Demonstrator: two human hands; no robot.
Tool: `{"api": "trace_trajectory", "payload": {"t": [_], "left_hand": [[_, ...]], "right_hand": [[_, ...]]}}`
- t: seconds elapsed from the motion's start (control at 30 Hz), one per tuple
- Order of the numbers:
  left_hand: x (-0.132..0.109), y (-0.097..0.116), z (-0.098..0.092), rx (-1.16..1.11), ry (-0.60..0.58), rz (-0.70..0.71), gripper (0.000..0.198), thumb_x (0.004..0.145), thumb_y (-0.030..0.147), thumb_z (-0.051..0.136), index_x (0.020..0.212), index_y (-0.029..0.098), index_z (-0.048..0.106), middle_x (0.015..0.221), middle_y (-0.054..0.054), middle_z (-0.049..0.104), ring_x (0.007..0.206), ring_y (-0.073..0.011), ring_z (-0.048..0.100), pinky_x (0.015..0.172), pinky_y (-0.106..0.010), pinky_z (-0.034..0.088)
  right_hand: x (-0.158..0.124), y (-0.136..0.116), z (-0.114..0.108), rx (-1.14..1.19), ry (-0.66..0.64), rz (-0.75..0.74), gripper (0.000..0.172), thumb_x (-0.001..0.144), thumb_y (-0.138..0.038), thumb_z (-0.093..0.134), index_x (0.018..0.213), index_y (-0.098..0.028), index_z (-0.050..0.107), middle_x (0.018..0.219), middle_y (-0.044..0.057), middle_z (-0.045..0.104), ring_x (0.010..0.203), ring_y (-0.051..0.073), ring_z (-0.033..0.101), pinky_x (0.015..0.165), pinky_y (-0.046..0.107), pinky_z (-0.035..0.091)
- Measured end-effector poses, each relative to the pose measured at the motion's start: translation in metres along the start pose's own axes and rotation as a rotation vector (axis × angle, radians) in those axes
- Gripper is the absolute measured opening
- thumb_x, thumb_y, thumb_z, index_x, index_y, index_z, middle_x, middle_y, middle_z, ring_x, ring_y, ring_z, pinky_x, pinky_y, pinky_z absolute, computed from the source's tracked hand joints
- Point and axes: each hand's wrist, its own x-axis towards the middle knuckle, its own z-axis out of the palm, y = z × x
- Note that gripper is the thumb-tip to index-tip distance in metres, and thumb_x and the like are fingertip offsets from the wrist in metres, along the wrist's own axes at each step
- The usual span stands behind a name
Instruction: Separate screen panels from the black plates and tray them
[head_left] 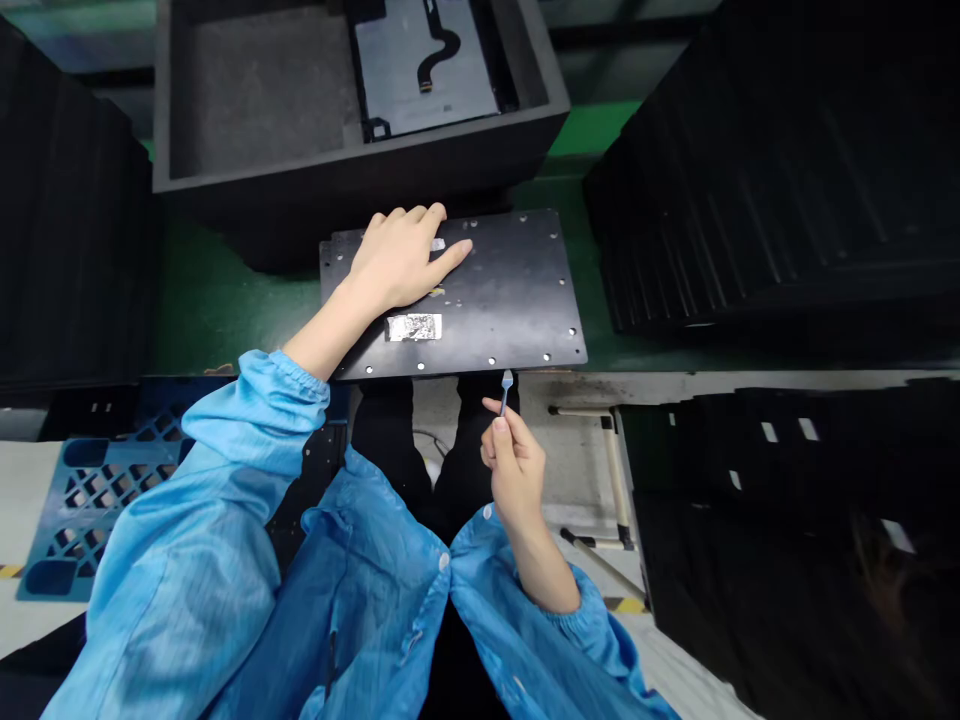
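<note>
Now left hand (401, 262) lies spread on the plate (517, 300); right hand (514, 470) nearby pinches perhaps a spatula (506, 386).

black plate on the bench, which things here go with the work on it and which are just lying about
In use:
black plate, left hand flat on it
silver patch on the plate
small blue tool, pinched in the right hand

Lying about:
grey tray behind, with a panel in it
black stack on the right
blue pallet on the floor
</note>
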Motion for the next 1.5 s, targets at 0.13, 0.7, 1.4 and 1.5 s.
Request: {"api": "trace_trajectory", "payload": {"t": [0.13, 0.7, 1.4, 1.5], "left_hand": [[0.003, -0.002, 0.0, 0.032, 0.003, 0.001, 0.068, 0.112, 0.063, 0.031, 0.152, 0.012, 0.052, 0.141, -0.021, 0.068, 0.136, -0.0415, 0.059, 0.116, -0.054, 0.04], [0.003, -0.002, -0.007, -0.005, 0.015, 0.007, 0.065, 0.111, 0.058, 0.036, 0.151, 0.011, 0.055, 0.142, -0.021, 0.068, 0.133, -0.0401, 0.062, 0.117, -0.056, 0.042], [-0.084, 0.052, -0.085, 0.414, 0.073, 0.481, 0.038, 0.114, 0.02, 0.038, 0.145, 0.014, 0.059, 0.134, -0.019, 0.075, 0.11, -0.0294, 0.079, 0.069, -0.034, 0.064], [-0.076, 0.053, -0.104, 0.405, 0.055, 0.45, 0.034, 0.117, 0.027, 0.034, 0.131, 0.017, 0.063, 0.115, -0.013, 0.08, 0.097, -0.0259, 0.08, 0.062, -0.03, 0.056]], "right_hand": [[0.001, -0.009, 0.002, 0.014, -0.01, 0.045, 0.048, 0.108, -0.056, 0.062, 0.139, -0.02, 0.07, 0.068, -0.009, 0.031, 0.054, 0.009, 0.023, 0.048, 0.024, 0.02], [0.022, -0.15, -0.035, -1.629, -0.207, -0.252, 0.048, 0.109, -0.017, 0.047, 0.152, -0.03, 0.064, 0.101, 0.004, 0.081, 0.069, 0.023, 0.075, 0.052, 0.032, 0.035], [0.054, -0.173, -0.035, -1.672, -0.342, -0.844, 0.037, 0.11, -0.012, 0.049, 0.141, -0.02, 0.066, 0.102, 0.006, 0.078, 0.081, 0.019, 0.075, 0.066, 0.03, 0.044], [0.084, -0.173, -0.009, -1.496, -0.446, -0.861, 0.038, 0.112, -0.043, 0.058, 0.139, -0.018, 0.066, 0.112, 0.009, 0.078, 0.093, 0.025, 0.076, 0.073, 0.031, 0.049]]}}
